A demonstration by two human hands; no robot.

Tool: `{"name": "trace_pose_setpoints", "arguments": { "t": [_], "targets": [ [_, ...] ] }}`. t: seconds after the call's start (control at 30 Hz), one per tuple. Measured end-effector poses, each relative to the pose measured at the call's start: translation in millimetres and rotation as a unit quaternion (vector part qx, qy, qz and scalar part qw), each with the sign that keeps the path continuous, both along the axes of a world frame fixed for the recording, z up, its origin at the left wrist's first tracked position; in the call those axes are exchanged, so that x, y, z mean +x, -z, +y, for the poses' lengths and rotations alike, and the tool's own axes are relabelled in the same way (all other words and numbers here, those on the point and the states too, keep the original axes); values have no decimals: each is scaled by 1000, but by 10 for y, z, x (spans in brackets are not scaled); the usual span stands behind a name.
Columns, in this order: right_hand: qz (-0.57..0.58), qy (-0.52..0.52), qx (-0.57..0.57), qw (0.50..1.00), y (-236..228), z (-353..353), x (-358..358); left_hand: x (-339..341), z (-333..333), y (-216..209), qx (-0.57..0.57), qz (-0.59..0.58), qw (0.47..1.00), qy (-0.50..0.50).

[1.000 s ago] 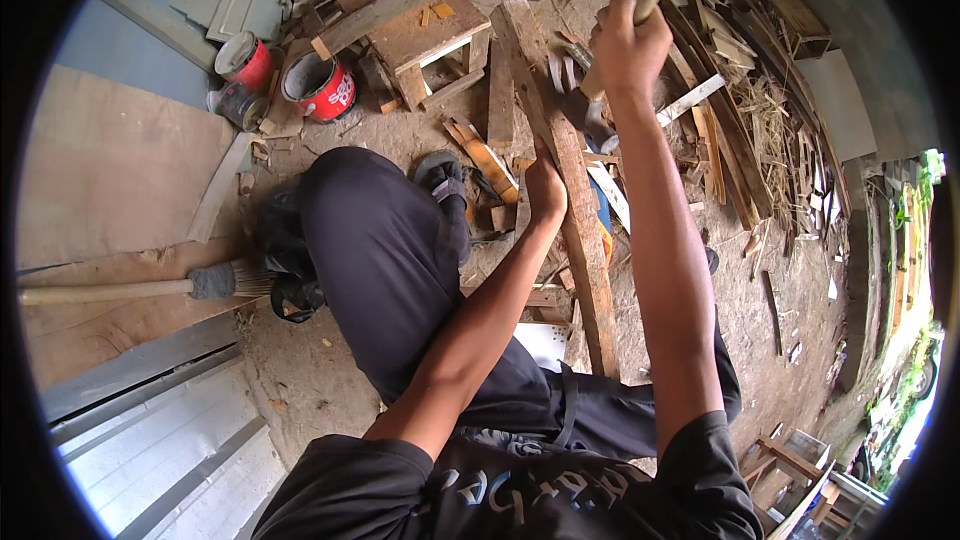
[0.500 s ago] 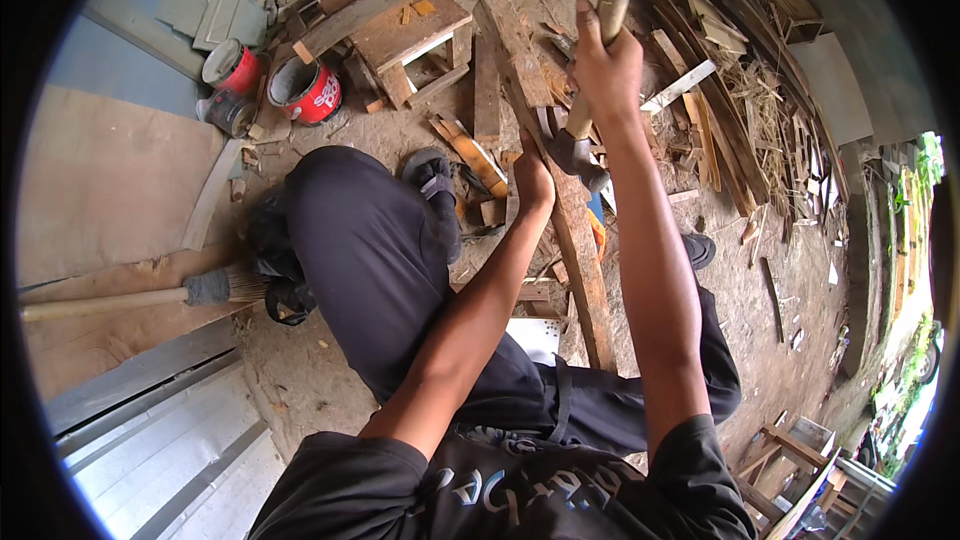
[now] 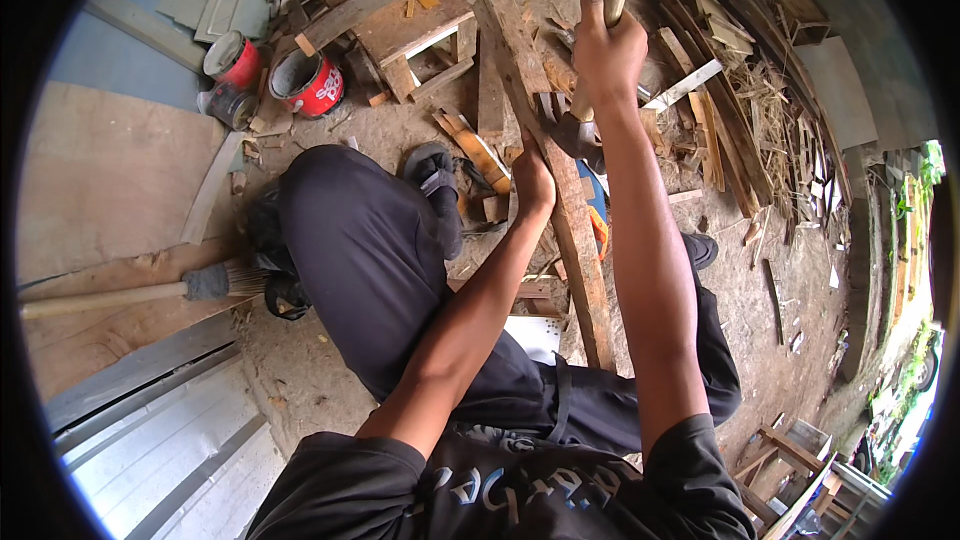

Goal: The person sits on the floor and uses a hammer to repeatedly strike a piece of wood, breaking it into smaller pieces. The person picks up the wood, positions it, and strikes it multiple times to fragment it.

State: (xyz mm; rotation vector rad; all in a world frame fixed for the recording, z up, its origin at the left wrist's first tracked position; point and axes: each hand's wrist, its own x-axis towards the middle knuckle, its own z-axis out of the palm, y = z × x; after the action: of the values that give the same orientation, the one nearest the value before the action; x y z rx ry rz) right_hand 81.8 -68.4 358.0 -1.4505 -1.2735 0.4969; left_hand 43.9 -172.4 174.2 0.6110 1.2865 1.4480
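Note:
My right hand (image 3: pixel 610 55) is closed around the wooden handle (image 3: pixel 613 2) of a claw hammer, thumb laid along its upper end. The hammer's dark metal head (image 3: pixel 576 134) is low, its claw at the right edge of a long wooden plank (image 3: pixel 575 255). Whether the claw grips a nail there cannot be made out. My left hand (image 3: pixel 533 182) grips the plank's left side just below the hammer head, some fingers hidden. The plank slants from the far middle down to my lap. Beside it lies a partly hidden blue and orange object (image 3: pixel 598 220).
A small wooden stool (image 3: pixel 410 25) and red paint cans (image 3: pixel 308 88) stand at far left. Scrap wood (image 3: pixel 715 130) is heaped at far right. A broom (image 3: pixel 110 300) lies left of my bent knee. Wood pieces (image 3: pixel 475 155) lie near my foot.
My right hand has moved slightly away from me with the hammer, and the hammer head has shifted a little up along the plank. My left hand stays on the plank.

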Motion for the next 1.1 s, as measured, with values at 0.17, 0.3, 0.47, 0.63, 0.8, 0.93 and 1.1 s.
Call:
{"name": "trace_pose_setpoints", "arguments": {
  "t": [0.17,0.3,0.47,0.63,0.8,0.93,1.1],
  "targets": [
    [93,-22,49,994,94,39,18,-21,9,24,-8,9,1000,1],
    [165,-49,98,980,185,-169,48,-40,24,101,-3,6,1000,-4],
    [329,-77,100,936,240,-339,211,-56,89,271,-17,-67,998,6],
    [328,-42,84,940,282,-690,382,-57,205,474,28,-125,991,-25],
    [325,-41,268,906,-275,-1175,438,-115,179,669,-23,-65,998,12],
    [250,-159,461,836,-578,-1161,462,-97,242,866,-1,-199,980,7],
    [137,-104,273,946,525,-1161,157,69,140,633,32,-283,959,-12]
  ]
}}
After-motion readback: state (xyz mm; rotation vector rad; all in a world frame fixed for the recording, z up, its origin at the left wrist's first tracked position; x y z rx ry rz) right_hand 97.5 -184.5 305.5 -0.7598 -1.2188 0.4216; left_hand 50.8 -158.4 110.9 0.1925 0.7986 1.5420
